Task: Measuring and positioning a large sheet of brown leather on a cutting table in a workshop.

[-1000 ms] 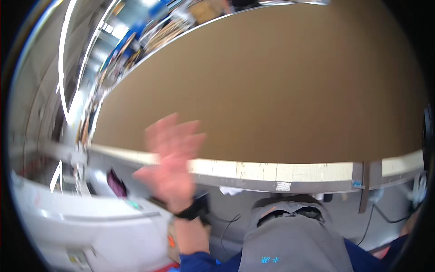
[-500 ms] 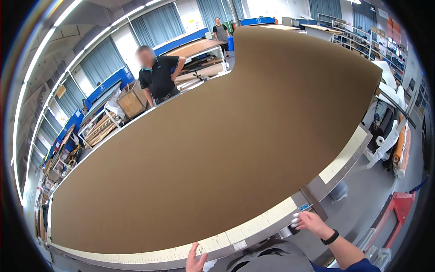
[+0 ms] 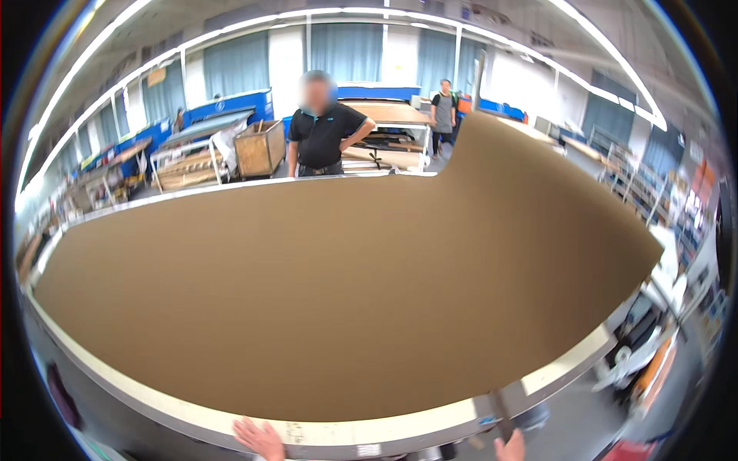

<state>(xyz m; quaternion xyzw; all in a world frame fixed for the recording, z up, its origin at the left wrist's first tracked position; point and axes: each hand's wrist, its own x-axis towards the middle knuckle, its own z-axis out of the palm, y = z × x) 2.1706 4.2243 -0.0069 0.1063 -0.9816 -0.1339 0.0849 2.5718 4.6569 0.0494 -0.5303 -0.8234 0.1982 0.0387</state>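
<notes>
A large, smooth brown sheet (image 3: 307, 292) covers the long table in front of me and rises in a curve at its right end. Along the near side runs the table's pale edge strip (image 3: 423, 423). My left hand (image 3: 260, 439) is at this strip, its fingers spread and holding nothing. Farther right, my right hand (image 3: 510, 446) is at the lower border of the picture, beside the lower end of a dark narrow bar (image 3: 502, 411) at the table's edge. Its fingers are partly cut off, so whether it touches the bar is unclear.
Across the table stands a person in a dark shirt (image 3: 327, 138), hand on hip; another person (image 3: 443, 115) stands farther back. A wooden crate (image 3: 260, 150) and loaded worktables are behind. Rolls of material (image 3: 653, 369) lie at the right, near a red object (image 3: 626, 451).
My view has swung up and levelled out. My left hand has moved left along the edge with fingers spreading; my right hand has come lower, to the dark bar. The far person stands more upright.
</notes>
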